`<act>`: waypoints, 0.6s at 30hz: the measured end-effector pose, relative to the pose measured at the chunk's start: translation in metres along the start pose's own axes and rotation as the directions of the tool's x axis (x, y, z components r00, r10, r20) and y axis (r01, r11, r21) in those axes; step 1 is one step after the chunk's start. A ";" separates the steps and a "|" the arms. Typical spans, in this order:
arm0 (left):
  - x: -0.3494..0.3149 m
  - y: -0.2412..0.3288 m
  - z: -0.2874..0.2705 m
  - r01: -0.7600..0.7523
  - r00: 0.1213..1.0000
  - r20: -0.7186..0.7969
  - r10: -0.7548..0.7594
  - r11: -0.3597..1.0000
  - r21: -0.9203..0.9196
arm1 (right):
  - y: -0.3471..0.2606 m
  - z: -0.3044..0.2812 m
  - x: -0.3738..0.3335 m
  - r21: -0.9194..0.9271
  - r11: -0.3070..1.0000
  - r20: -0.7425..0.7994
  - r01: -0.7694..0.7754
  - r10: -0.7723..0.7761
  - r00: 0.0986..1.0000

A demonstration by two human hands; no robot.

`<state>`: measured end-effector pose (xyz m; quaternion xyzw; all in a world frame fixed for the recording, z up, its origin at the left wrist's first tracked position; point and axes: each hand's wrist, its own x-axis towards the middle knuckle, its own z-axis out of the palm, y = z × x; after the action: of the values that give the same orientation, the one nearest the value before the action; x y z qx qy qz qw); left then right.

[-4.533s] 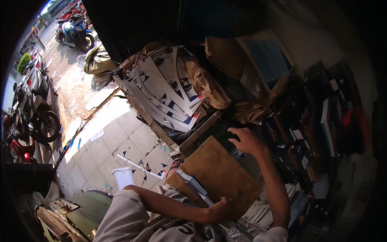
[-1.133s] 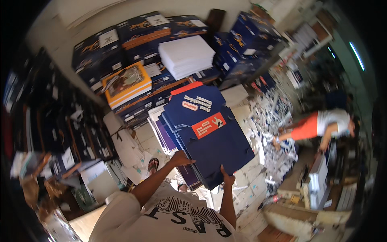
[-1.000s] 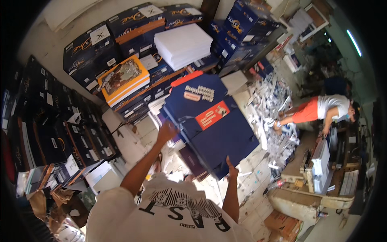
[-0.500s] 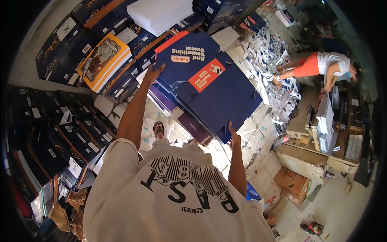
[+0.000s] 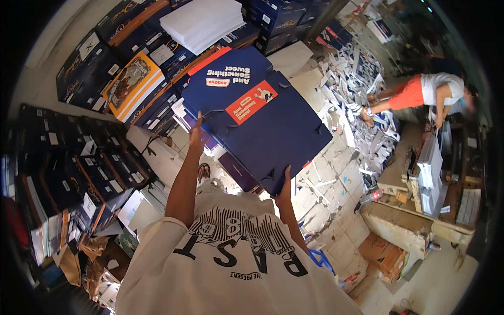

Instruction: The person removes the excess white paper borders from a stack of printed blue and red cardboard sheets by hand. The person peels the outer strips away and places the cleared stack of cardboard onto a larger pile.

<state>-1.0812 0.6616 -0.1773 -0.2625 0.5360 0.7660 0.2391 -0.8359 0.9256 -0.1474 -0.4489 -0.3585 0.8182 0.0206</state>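
In front of me lies a stack of flat navy cardboard box blanks (image 5: 278, 131) with a red printed panel and cut flaps along its edges. My left hand (image 5: 196, 137) is at its left edge, fingers against the side and partly hidden. At the near right corner my right hand (image 5: 284, 190) grips the stack, thumb on top and the other fingers out of sight below. A red-orange sheet (image 5: 210, 60) shows from under the far left edge. Below the near edge is a dark purple printed piece (image 5: 239, 172).
Dark cartons (image 5: 86, 79) and a yellow printed stack (image 5: 134, 86) stand left, with white paper (image 5: 202, 23) behind. Paper offcuts (image 5: 362, 89) litter the right-hand floor. A co-worker in orange shorts (image 5: 407, 93) bends over a wooden bench (image 5: 399, 223). A brown carton (image 5: 380, 254) sits below.
The box blanks have shifted slightly left and toward me, and their edges look more even. Both hands have moved: the left nearer me along the edge, the right leftward.
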 end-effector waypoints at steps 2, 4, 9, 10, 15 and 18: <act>-0.001 0.007 0.007 0.013 0.999 -0.046 -0.014 1.000 -0.005 | 0.001 -0.005 -0.005 0.035 0.997 -0.029 -0.067 0.068 0.997; -0.004 0.011 0.009 0.001 1.000 -0.021 0.000 0.999 0.047 | 0.003 -0.012 -0.004 -0.338 0.922 -0.362 -0.191 0.060 0.930; 0.001 -0.001 0.018 -0.027 0.997 -0.071 0.031 0.998 0.051 | 0.006 -0.013 0.005 -0.265 0.964 -0.403 -0.014 -0.097 0.910; 0.007 0.001 0.014 -0.039 0.998 -0.053 0.043 0.997 0.059 | 0.003 -0.013 0.004 -0.250 0.968 -0.394 -0.006 -0.096 0.914; 0.069 0.048 -0.060 -0.031 0.958 -0.273 0.089 0.977 0.209 | -0.011 0.013 -0.006 -0.180 0.978 -0.429 -0.101 0.014 0.903; 0.084 0.080 -0.045 -0.124 0.914 -0.346 0.211 0.958 0.257 | -0.001 -0.005 0.005 -0.268 0.963 -0.479 0.001 -0.134 0.868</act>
<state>-1.1887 0.6018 -0.1898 -0.3253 0.6769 0.6533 0.0956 -0.8360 0.9311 -0.1522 -0.6283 -0.4607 0.6216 0.0815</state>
